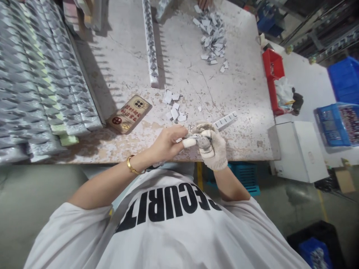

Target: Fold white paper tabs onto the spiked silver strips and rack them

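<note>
Close to the table's near edge, my left hand [169,139] and my right hand [214,146] meet, fingers pinched together. The left is bare apart from a white cover on one digit; a knitted white work glove covers the right. Between them is something small and greyish, mostly hidden by the fingers, so its kind does not show. A white strip with dark cross marks [226,120] lies just beyond my right hand; I cannot tell whether the glove touches it. Several small white pieces [175,112] are scattered on the table beyond my left hand.
A phone [131,114] lies left on the worn table [185,74]. Long rows of grey wrapped parts [42,74] fill the far left. One long strip [151,48] points away from me. Another person's hand [204,3] is by a white-piece pile [211,35]. Red bins [272,74] stand right.
</note>
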`<state>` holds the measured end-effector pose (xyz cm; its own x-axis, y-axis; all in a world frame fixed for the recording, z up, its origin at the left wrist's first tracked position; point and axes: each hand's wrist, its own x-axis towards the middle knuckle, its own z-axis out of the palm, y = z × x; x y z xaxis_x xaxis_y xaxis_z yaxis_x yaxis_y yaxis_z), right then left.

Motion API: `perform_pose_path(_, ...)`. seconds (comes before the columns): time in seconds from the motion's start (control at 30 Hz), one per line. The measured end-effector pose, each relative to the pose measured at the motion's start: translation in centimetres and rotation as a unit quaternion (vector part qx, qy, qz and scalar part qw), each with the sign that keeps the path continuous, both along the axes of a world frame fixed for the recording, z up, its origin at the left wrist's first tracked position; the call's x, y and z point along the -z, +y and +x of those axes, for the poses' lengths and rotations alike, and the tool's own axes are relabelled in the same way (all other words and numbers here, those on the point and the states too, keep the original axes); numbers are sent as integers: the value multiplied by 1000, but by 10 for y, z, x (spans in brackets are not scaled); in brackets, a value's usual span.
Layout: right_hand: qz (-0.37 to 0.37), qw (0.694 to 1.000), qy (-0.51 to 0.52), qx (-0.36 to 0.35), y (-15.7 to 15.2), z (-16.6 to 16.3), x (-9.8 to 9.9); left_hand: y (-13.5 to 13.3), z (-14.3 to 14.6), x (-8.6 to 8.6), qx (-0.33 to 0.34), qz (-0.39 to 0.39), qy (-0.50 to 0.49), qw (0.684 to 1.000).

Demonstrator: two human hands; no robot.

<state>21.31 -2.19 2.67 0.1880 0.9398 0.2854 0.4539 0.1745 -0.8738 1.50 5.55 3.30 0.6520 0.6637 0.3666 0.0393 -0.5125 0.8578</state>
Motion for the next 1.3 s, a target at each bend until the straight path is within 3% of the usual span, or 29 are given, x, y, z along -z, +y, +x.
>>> perform_pose_path(0.1,38,986,-159,32,-4,15,1,5,-1,5,19,15,68,997)
perform_pose_path(0.2,80,944,-313,64,-7,26,11,7,-11,15,20,33,134,990)
perform_pose_path(0.37,79,897,-434,38,-10,33,39,-9,-35,33,48,28,194,979)
perform_pose_path(0.47,57,890,-451,29,-10,32,45,-18,-43,37,61,12,208,976)
perform_pose_path(0.73,34,874,-485,-16,-2,31,36,-18,-45,43,74,-32,186,979)
perform_pose_path(0.87,7,885,-465,-31,2,31,45,-18,-44,46,81,-45,174,980)
perform_pose_path(1.13,33,910,-412,-32,4,32,61,-3,-40,41,100,-42,187,976)
perform_pose_path(1.2,32,915,-401,-31,4,33,63,7,-34,41,79,-24,215,973)
perform_pose_path(1.3,33,928,-368,-40,0,38,66,24,-18,45,-18,70,265,961)
